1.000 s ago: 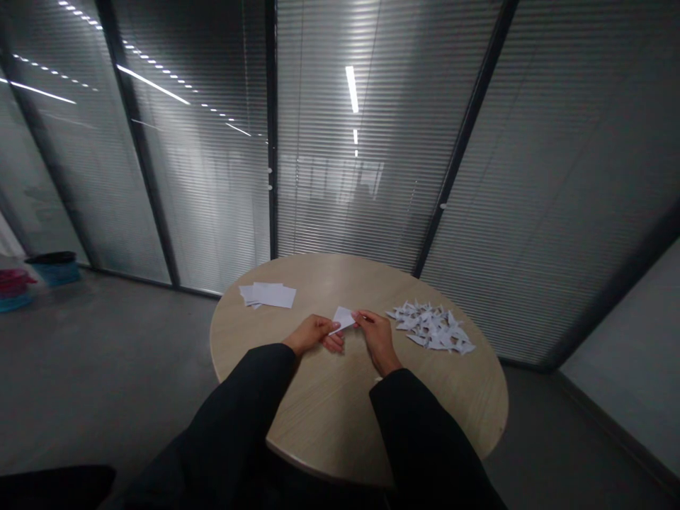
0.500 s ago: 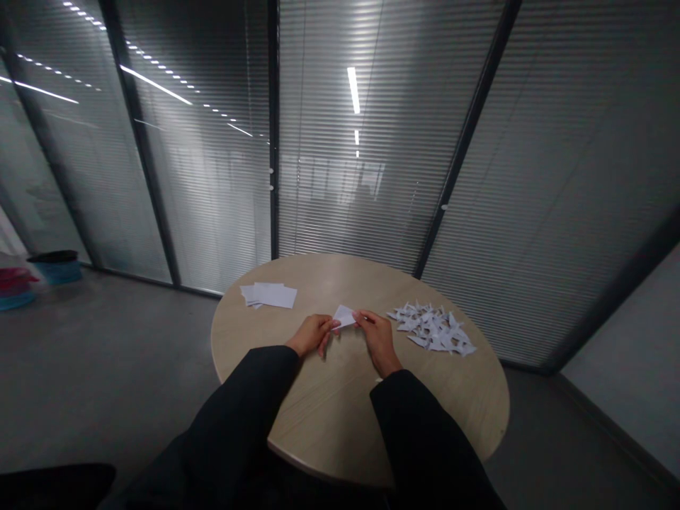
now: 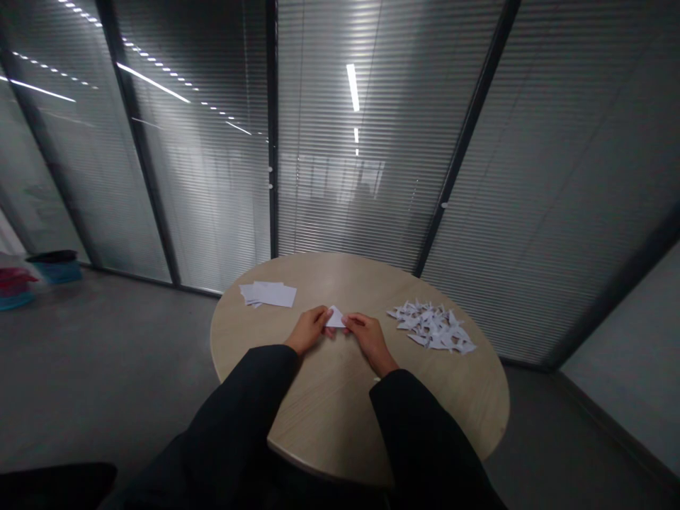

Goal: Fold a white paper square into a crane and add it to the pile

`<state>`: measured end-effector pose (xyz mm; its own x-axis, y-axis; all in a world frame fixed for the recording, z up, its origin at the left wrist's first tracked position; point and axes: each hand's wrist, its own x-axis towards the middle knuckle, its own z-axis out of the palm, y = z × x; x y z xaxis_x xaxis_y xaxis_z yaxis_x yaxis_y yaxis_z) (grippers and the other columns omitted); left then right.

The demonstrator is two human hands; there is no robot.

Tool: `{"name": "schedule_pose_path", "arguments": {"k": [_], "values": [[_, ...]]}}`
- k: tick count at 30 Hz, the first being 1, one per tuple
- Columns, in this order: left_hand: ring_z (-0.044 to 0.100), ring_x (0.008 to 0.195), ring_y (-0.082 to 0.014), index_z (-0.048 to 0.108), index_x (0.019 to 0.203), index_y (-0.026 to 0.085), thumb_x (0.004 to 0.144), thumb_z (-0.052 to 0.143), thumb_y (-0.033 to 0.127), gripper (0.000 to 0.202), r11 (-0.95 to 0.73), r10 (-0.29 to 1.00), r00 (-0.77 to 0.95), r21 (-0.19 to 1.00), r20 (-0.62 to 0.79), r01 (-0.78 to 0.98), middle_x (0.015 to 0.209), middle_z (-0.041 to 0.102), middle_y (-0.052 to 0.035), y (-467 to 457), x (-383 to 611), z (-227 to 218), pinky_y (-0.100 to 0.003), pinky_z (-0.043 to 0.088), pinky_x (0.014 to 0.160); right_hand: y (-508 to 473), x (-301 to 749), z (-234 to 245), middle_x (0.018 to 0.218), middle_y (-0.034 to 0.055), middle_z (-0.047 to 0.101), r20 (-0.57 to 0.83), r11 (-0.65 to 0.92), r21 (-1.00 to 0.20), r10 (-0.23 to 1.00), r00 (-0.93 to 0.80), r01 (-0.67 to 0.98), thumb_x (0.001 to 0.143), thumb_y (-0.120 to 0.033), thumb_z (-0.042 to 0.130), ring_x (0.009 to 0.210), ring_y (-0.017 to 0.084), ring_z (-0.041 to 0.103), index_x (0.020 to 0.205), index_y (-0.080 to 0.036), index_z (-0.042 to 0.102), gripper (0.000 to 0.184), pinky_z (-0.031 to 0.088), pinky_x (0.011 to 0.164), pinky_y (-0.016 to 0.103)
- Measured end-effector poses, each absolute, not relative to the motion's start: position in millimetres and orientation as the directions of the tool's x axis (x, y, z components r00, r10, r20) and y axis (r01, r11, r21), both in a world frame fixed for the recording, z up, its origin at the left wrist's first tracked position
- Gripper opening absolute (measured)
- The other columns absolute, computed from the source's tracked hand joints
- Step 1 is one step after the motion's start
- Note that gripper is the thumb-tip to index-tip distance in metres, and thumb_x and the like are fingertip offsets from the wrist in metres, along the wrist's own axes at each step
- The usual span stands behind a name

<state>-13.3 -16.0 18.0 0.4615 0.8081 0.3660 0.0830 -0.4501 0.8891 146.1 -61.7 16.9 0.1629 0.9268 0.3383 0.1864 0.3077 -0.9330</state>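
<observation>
Between my two hands is a small piece of folded white paper (image 3: 334, 318), its visible part a triangle with the point facing away from me. My left hand (image 3: 309, 330) pinches its left corner between thumb and fingers. At the right corner, my right hand (image 3: 368, 338) grips it the same way. Fingertips show beneath the lower edge, and the underside of the paper is hidden. To the right lies a heap of folded white paper pieces (image 3: 433, 327) with pointed ends. Several flat white paper sheets (image 3: 273, 294) overlap on the left.
A round wooden table (image 3: 329, 418) stands under my forearms. Behind it rise glass partitions with blinds (image 3: 361, 212) and dark frames. On the floor at far left are a blue bin (image 3: 57, 269) with a black liner and another bin (image 3: 15, 289) with a red liner.
The folded paper has turned so its point faces away, and it has shifted slightly left. My right hand has come a little closer to my left.
</observation>
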Motion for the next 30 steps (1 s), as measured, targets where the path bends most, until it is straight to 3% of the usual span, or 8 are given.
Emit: {"name": "schedule_pose_path", "arguments": {"k": [11,16,21,25,30], "values": [[0.047,0.058,-0.0122,0.055,0.067,0.016,0.088,0.038,0.043,0.038,-0.638,0.754,0.418,0.718,0.507,0.280,0.057,0.050,0.0014,-20,-17,24,-0.023,0.034,0.057,-62,142,14,0.057,0.0004,0.063,0.283,0.276,-0.946,0.959,0.023,0.170,0.067,-0.038,0.066,0.054,0.015,0.057,0.071,-0.015,0.068,0.024,0.041,0.057,0.026],[0.047,0.060,-0.0122,0.058,0.070,0.016,0.088,0.039,0.041,0.036,-0.666,0.737,0.408,0.680,0.539,0.306,0.061,0.051,0.0011,-22,-18,27,-0.023,0.034,0.059,-61,142,14,0.056,0.0004,0.062,0.280,0.273,-0.947,0.960,0.019,0.171,0.067,-0.038,0.065,0.055,0.015,0.057,0.072,-0.015,0.067,0.024,0.042,0.058,0.026],[0.050,0.062,-0.0128,0.062,0.070,0.015,0.085,0.045,0.045,0.037,-0.607,0.775,0.381,0.762,0.504,0.225,0.065,0.058,-0.0009,-21,-18,26,-0.023,0.036,0.059,-60,142,12,0.057,0.0012,0.063,0.294,0.285,-0.942,0.955,0.026,0.175,0.067,-0.039,0.065,0.054,0.015,0.058,0.072,-0.015,0.068,0.025,0.042,0.058,0.027],[0.049,0.047,-0.0105,0.064,0.082,0.013,0.078,0.051,0.051,0.041,-0.419,0.844,0.398,0.905,0.360,0.068,0.064,0.059,-0.0014,-16,-16,24,-0.023,0.037,0.050,-58,146,12,0.058,0.0016,0.064,0.321,0.300,-0.938,0.941,0.107,0.173,0.066,-0.038,0.065,0.054,0.015,0.058,0.074,-0.015,0.068,0.024,0.043,0.058,0.027],[0.056,0.050,-0.0131,0.058,0.073,0.013,0.072,0.058,0.052,0.039,-0.323,0.874,0.374,0.946,0.309,-0.027,0.058,0.061,-0.0029,-11,-17,21,-0.024,0.042,0.054,-56,151,12,0.057,0.0021,0.064,0.349,0.311,-0.930,0.913,0.210,0.194,0.067,-0.039,0.064,0.055,0.017,0.059,0.072,-0.016,0.068,0.024,0.044,0.057,0.027]]}}
